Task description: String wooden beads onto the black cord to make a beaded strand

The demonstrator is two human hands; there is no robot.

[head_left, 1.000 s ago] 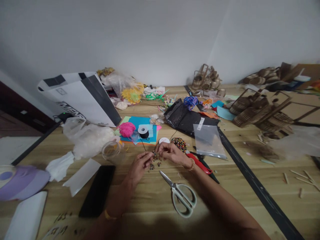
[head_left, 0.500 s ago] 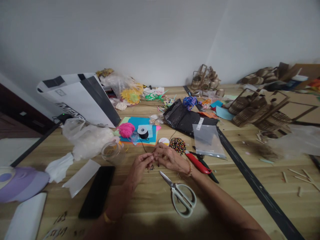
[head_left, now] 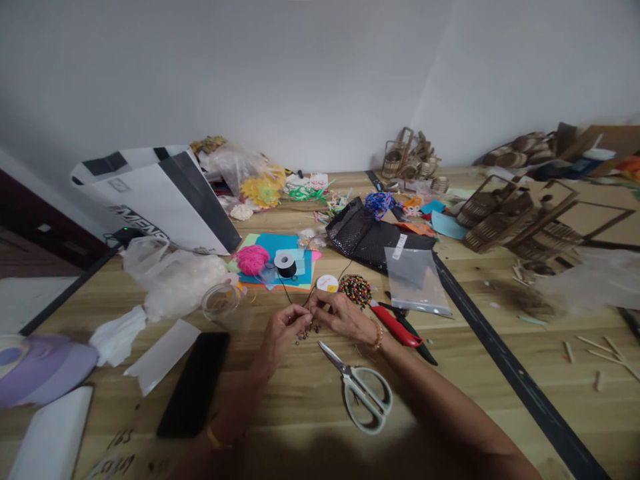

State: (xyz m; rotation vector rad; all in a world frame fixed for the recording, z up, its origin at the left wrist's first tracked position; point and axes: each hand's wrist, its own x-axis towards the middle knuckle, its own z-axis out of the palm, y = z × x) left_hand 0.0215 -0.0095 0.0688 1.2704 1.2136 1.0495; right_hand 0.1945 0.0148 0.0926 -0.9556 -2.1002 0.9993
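Observation:
My left hand [head_left: 283, 333] is closed in a pinch at the middle of the table, its fingertips on a thin black cord [head_left: 287, 292]. The cord runs from a white-cored spool of black cord [head_left: 286, 265]. My right hand [head_left: 341, 316] also pinches the cord, with its fingertips almost touching the left ones. Just below both hands lie several small beads [head_left: 302, 338], partly hidden by the fingers. White-handled scissors [head_left: 349, 377] rest nearer to me, points toward the hands. Beyond my right hand is a heap of multicoloured beads [head_left: 355, 289], beside a round white-labelled spool [head_left: 327, 283].
Red-handled pliers [head_left: 399, 327] lie right of my right hand, near a clear plastic pouch [head_left: 417, 283]. A black phone [head_left: 194, 385] is on the left. Pink yarn [head_left: 253, 260] sits on coloured paper. Small wooden baskets [head_left: 517, 223] stand at the right.
My fingertips have shifted slightly and my right fingers have opened up a little. More of the white-labelled spool and of the beads under the hands now shows.

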